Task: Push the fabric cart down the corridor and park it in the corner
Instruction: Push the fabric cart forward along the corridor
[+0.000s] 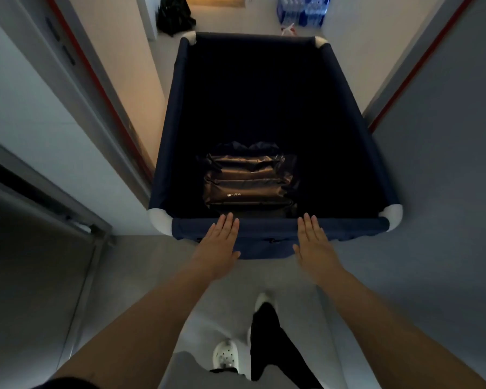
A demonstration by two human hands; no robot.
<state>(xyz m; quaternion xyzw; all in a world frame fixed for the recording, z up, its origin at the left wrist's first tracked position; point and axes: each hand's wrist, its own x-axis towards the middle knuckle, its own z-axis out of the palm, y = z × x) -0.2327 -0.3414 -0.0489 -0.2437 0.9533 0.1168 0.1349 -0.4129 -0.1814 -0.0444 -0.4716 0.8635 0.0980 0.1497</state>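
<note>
A navy fabric cart (267,227) with white corner joints fills the corridor in front of me. Its deep bin holds a dark, shiny wrapped bundle (249,181) near the close end. My left hand (219,242) lies flat over the cart's near rim, fingers straight and together, palm down. My right hand (313,242) rests the same way further right on that rim. Neither hand wraps around the rail; both are flat against the fabric.
Walls hem the cart in closely on both sides, with a door frame (76,217) at my left. At the far end stand a black bag (174,15) on the left and stacked water bottle packs (300,9) on the right. My feet show below.
</note>
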